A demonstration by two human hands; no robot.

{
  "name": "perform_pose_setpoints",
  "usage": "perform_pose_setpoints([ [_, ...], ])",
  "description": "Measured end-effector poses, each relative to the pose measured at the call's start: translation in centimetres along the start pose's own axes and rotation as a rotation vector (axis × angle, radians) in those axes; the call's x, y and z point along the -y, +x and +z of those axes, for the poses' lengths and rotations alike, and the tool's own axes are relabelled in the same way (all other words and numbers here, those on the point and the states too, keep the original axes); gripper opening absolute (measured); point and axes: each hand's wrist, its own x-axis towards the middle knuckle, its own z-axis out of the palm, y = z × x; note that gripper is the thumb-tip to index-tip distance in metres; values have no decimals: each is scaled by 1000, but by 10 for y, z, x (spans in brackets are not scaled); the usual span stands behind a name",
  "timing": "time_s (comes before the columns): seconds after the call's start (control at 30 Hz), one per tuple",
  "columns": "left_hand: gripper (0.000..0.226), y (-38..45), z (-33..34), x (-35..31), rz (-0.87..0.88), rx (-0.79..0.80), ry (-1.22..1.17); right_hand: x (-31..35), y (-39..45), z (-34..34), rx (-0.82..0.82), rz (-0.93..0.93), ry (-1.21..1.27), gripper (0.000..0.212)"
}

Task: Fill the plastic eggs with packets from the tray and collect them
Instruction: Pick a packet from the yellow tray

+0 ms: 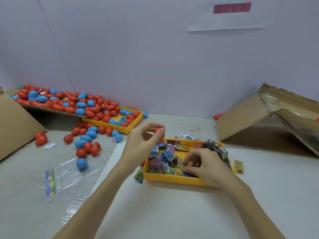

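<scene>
Head view showed you a white table [172,213] with bare surface along its near side, walled by a pale panel behind; a tipped cardboard box [245,125] closed off the right, and a cardboard flap [15,121] the left. Your left hand [143,142] was raised over the far left corner of the yellow tray [172,179], fingers curled round a red egg [159,130] pinched at the fingertips. Your right hand [205,165] reached down into that tray, fingers bent and pinching at a small packet [183,167] on its floor; how firm the hold was, I cannot tell. More packets [168,155] lay heaped in the tray's left half, just beside your right fingertips and under the left hand. One yellow packet [239,166] lay outside, just right of the tray. Red and blue eggs [82,145] were scattered well to the left, more piled in a second yellow tray [133,126] beyond
</scene>
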Motion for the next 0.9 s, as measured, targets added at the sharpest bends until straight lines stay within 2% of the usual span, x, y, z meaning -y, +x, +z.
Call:
perform_pose_setpoints([
  [0.07,15,-19,17,-8,-32,45,-142,-2,-2,2,-23,-29,-16,9],
  [0.23,41,-35,24,-8,-50,38,-192,-6,-6,5,-187,-86,-39,8],
  [0.33,37,-38,14,-8,-58,64,-287,-3,-9,5,-312,-118,73,11],
  [0.5,30,-39,12,-12,-58,38,-253,3,-12,3,-467,-125,273,18],
  [0.67,20,-44,23,-10,-47,141,-249,3,-14,3,-460,-141,287,23],
  [0.77,16,-46,27,-9,-51,108,-253,3,-14,4,-459,-133,291,28],
  [0.9,24,-46,31,-8,-56,93,-220,4,-14,5,-477,-147,309,30],
])
